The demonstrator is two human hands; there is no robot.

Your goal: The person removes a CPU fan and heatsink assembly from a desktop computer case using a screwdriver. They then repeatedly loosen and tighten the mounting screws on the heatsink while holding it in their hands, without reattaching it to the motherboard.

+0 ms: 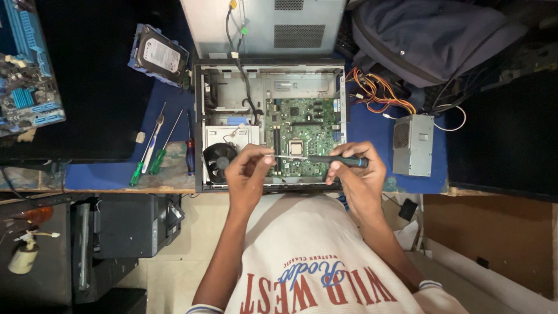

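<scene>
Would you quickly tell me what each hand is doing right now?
Left hand: closed, pinching the screwdriver at its tip.
Right hand: closed on its handle.

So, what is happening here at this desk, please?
A person holds a screwdriver level over an open computer case. The right hand grips its dark handle, and the left hand pinches the metal tip. Below them sit the green board and a black fan. Spare screwdrivers and a hard drive lie to the left.
</scene>
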